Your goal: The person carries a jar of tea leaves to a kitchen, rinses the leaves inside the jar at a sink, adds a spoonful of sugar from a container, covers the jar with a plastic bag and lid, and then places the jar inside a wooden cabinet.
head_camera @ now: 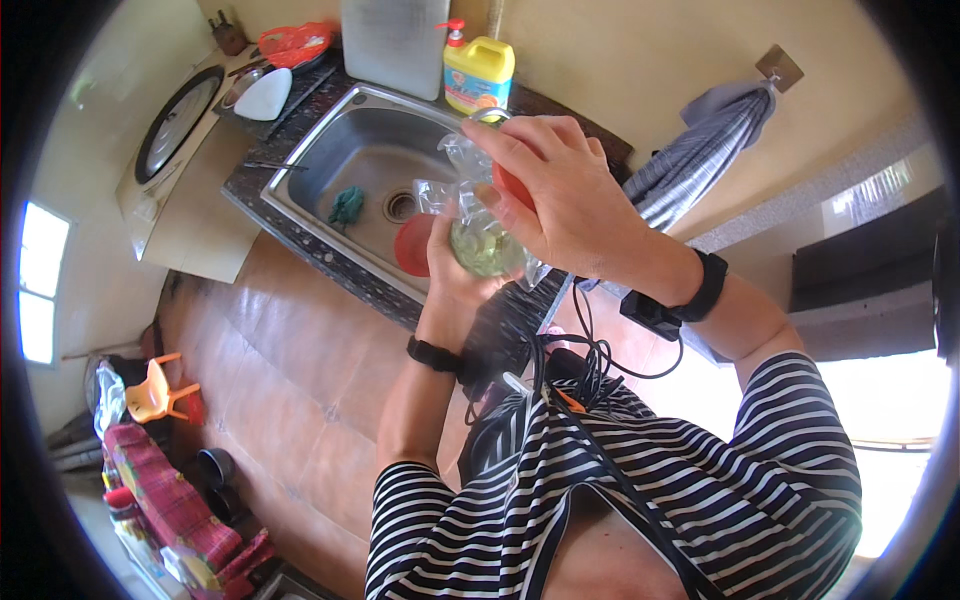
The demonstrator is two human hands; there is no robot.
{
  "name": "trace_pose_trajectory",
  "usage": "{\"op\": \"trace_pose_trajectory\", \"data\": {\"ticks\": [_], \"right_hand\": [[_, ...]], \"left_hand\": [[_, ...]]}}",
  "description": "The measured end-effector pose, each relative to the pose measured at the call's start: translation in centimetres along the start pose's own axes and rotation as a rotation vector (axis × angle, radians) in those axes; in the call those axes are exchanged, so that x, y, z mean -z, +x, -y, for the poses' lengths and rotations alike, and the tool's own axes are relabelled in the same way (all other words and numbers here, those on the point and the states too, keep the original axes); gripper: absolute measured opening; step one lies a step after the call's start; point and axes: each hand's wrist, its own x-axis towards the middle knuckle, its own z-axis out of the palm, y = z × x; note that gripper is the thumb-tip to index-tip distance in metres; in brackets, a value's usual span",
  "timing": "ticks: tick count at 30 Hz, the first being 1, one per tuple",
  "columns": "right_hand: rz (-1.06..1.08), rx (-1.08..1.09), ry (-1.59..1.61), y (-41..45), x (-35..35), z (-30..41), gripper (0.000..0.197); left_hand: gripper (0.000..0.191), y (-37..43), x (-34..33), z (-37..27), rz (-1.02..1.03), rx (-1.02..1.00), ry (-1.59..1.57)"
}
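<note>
Before my chest, my left hand (pixel 457 270) cups a clear plastic bag (pixel 484 244) with pale green contents from below. Above it, my right hand (pixel 559 184) is bent over the bag's upper part, close to the faucet; whether its fingers grip the plastic cannot be told. A red object (pixel 511 186) shows partly under my right hand, its shape mostly hidden. Left of my left hand, a red bowl-like thing (pixel 412 244) stands at the near side of the steel sink (pixel 375 161). A green scrubbing cloth (pixel 346 205) lies in the basin beside the drain (pixel 399 204).
Behind the sink stand a yellow pump bottle (pixel 480 75) and a metal board (pixel 394 45). A white dish (pixel 264 95) and a red plastic bag (pixel 294 45) lie on the left. A checked towel (pixel 694 157) hangs at right. Black cables (pixel 592 349) dangle below my right forearm.
</note>
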Motion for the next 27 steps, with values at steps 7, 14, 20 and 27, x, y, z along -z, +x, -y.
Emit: {"op": "trace_pose_trajectory", "data": {"ticks": [7,14,20,27], "right_hand": [[0.002,-0.229,-0.084,-2.0,-0.3,0.9,0.055],[-0.044,-0.321,0.015,-5.3,0.4,-1.7,0.067],[0.151,-0.455,0.182,-10.1,3.4,-4.3,0.100],[0.162,-0.684,0.411,-18.0,7.1,-10.7,0.101]], "left_hand": [[0.055,0.8,1.1,1.9,-0.013,0.076,-0.001],[0.056,1.3,1.2,3.2,-0.041,0.145,0.026],[0.059,2.3,1.6,6.7,-0.159,0.184,0.205],[0.063,4.7,-0.4,14.3,0.023,0.400,0.248]]}}
